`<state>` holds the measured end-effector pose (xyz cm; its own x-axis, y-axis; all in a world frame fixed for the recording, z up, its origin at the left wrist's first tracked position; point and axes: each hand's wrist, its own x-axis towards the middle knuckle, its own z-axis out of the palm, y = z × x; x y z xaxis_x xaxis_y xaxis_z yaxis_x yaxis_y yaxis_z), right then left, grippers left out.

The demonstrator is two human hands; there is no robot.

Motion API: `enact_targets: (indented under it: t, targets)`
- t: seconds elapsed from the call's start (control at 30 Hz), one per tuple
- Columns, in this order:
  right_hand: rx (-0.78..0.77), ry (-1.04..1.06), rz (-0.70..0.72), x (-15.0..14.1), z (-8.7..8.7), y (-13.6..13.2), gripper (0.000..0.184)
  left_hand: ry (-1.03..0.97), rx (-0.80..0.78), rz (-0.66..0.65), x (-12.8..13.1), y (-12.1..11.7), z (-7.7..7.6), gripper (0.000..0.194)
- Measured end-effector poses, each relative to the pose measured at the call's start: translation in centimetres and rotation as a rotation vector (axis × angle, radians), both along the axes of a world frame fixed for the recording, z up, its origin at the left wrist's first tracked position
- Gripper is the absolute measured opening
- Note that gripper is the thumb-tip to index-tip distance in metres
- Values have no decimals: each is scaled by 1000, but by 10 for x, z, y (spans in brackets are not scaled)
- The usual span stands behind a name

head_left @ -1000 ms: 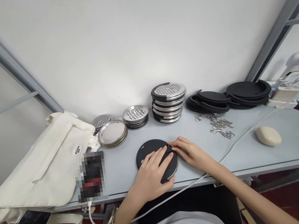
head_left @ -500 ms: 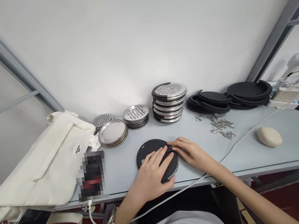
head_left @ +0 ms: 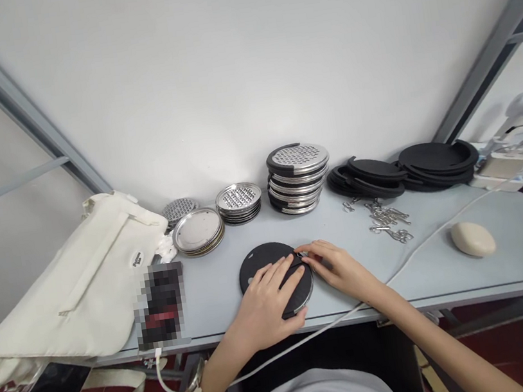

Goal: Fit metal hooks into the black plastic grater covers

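Observation:
A round black disc (head_left: 263, 257) with a silvery edge lies flat near the table's front. My left hand (head_left: 269, 302) rests on top of it, fingers stretched out and palm down, hiding much of its surface. At the disc's right edge, my right hand (head_left: 332, 264) pinches a small metal clasp (head_left: 299, 255) between thumb and fingertips; most of the clasp is covered. Several loose metal clasps (head_left: 388, 217) are heaped farther right. Behind the disc stands a stack of perforated metal plates with black rims (head_left: 298, 178).
Grater plates (head_left: 238, 198) and plain metal discs (head_left: 197, 231) are stacked at left, beside a cream bag (head_left: 74, 287) and a phone (head_left: 160, 306). Black round covers (head_left: 436, 161) pile up at back right. A white cable (head_left: 423, 241) crosses the table near a beige rounded object (head_left: 472, 239).
Almost nothing differs. The view has shifted very slightly, and both hands keep their places on the disc and at its right edge.

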<state>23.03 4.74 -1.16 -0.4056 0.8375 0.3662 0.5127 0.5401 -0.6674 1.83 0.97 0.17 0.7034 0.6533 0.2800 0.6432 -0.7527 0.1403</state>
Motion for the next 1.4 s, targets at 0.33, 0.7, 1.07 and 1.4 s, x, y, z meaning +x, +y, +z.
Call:
enact_targets:
  t: [0.33,0.7,1.07,1.4]
  targets:
    - [-68,-11,-13,-1,-2,-1,24,-9,21,-4,-1,0,-1,64]
    - [-77,-22,-2,-1,-3,-1,23,1,22,7,-1,0,-2,63]
    - [-67,-20,0,-2,-3,-2,23,-14,21,5,-1,-1,-2,63]
    - [-71,-51,-4,-2,-3,-2,24,-14,7,6,-1,-1,-1,62]
